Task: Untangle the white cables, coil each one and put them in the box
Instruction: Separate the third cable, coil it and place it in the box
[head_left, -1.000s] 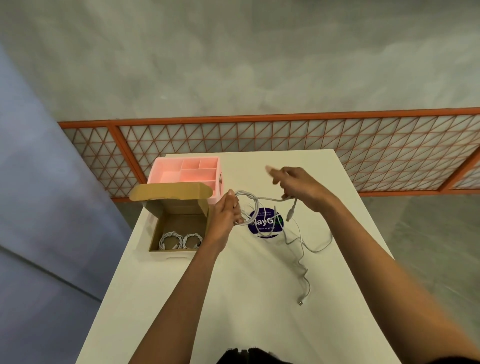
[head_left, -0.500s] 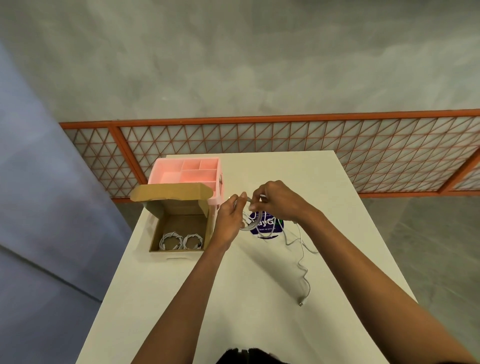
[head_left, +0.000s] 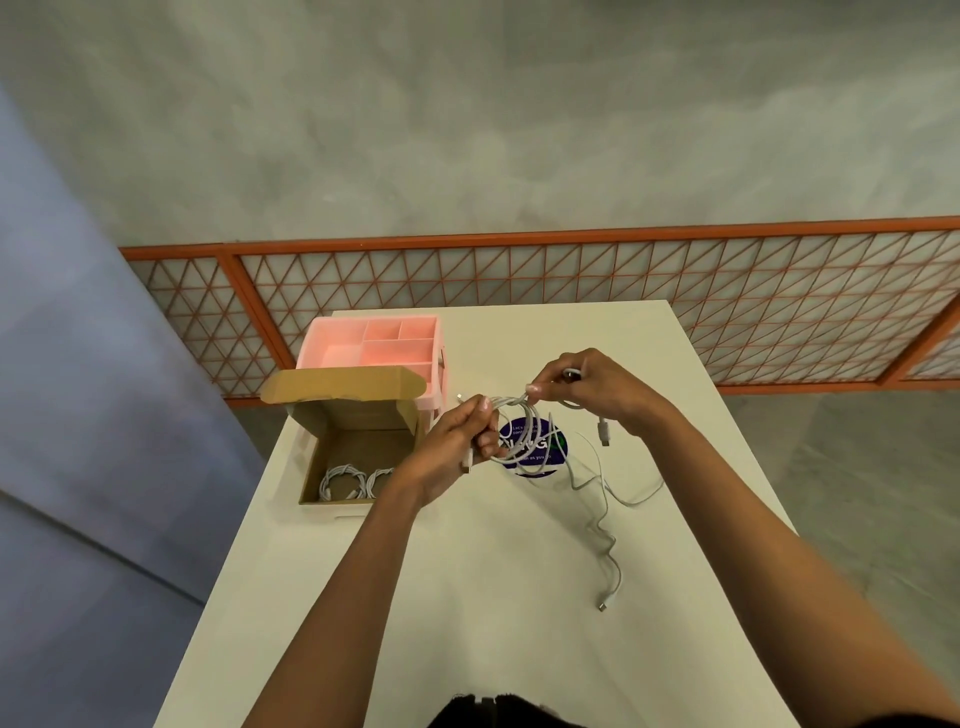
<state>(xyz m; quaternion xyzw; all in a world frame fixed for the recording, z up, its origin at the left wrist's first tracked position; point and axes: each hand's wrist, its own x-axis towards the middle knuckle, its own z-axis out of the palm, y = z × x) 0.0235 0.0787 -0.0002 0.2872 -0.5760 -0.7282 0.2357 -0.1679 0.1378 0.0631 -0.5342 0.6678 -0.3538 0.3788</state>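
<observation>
- My left hand (head_left: 452, 449) grips a half-wound white cable (head_left: 511, 401), fingers curled round its loops.
- My right hand (head_left: 597, 389) pinches the same cable just beside the left; its tail trails below onto the bench (head_left: 467, 597).
- Left of my left hand sits the open box (head_left: 363, 444), holding two coiled cables (head_left: 340, 480).

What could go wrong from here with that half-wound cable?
1. The loose tail on the table lies kinked and looped; pulled in fast, it may knot or drag its connector off the edge.
2. Only the left hand grips the coil, the right hand pinching a strand of it; a slip could let the loops spring open.
3. The cardboard box already holds two coils; a loose third may tangle with them.
</observation>
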